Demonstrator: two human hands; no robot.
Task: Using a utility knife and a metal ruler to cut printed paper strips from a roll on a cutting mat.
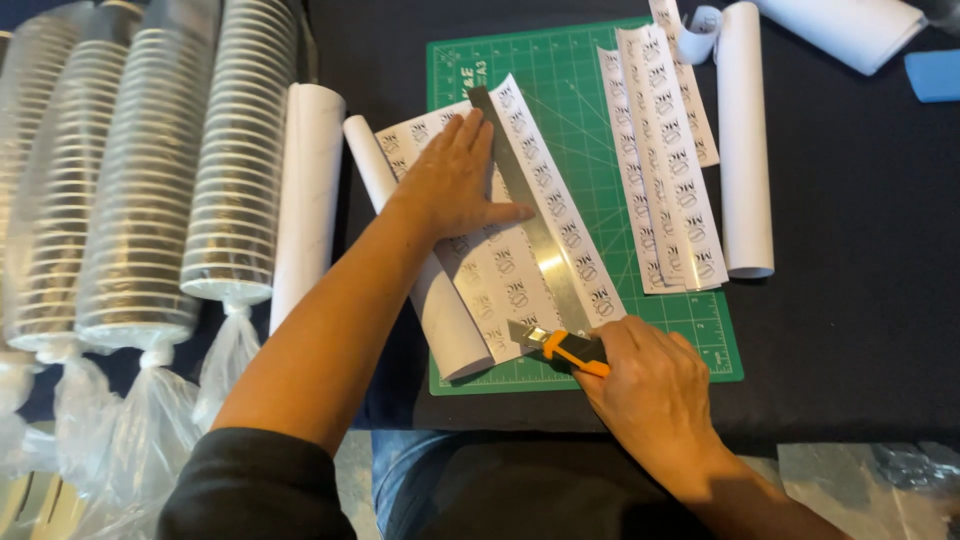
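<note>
Black cloth covers the table under a green gridded cutting mat [700, 330]. Left hand [455, 180] presses flat, fingers spread, on a long steel ruler [535, 230] over a white printed sticker sheet [500, 270]. At five o'clock, right hand [650, 385] is clamped on an orange utility knife [562, 347] at the ruler's near end.

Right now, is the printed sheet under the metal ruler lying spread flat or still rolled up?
Partly both: the printed sheet lies spread on the green cutting mat under the ruler and left hand, while its left edge stays curled into a roll.

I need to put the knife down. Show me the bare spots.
Bare dark table lies right of the white roll, and below the green mat. The bagged cup stacks fill the left; printed sheet and cut strips cover the mat.
</note>
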